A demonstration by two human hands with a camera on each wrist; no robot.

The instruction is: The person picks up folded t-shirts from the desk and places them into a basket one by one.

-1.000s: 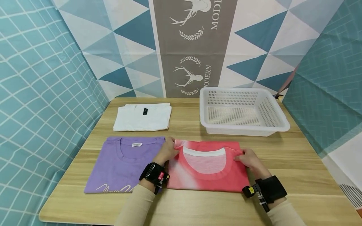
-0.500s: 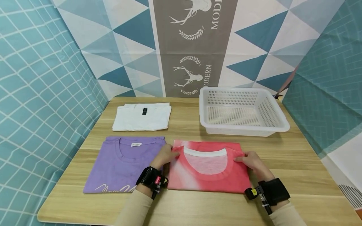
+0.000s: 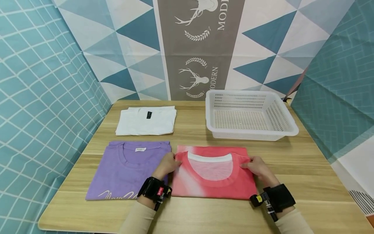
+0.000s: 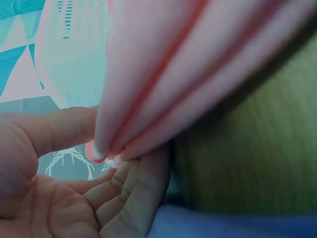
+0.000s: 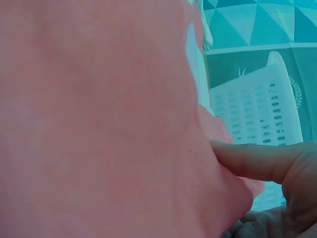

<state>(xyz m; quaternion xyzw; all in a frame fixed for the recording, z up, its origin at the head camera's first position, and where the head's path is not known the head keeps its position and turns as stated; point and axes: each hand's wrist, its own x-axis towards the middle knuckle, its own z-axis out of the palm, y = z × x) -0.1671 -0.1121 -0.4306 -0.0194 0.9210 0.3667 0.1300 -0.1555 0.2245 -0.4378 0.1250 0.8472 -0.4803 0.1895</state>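
The folded pink shirt lies on the counter in the lower middle of the frame, its round neckline facing up and the pale inside of its back showing through the neck. The left hand is at its upper left corner and the right hand at its right edge, a little higher than halfway. Both are grasping cloth: in the left wrist view, thumb and fingers pinch gathered pleats of pink fabric; in the right wrist view, the thumb presses on top of the cloth with the other fingers partly hidden beneath it.

Over the last half second little has changed. The left hand has slipped slightly down and to the left, and the shirt's neckline has shifted leftward with it, while the right hand has barely moved. The fold keeps its shape and lies in almost the same spot, so I would judge this a small adjustment of the cloth, with the grip kept at both sides.

The purple shirt, just beside it at lower left, the white shirt above that one, and the white plastic basket at upper right have stayed put. No clothing shows in the basket.
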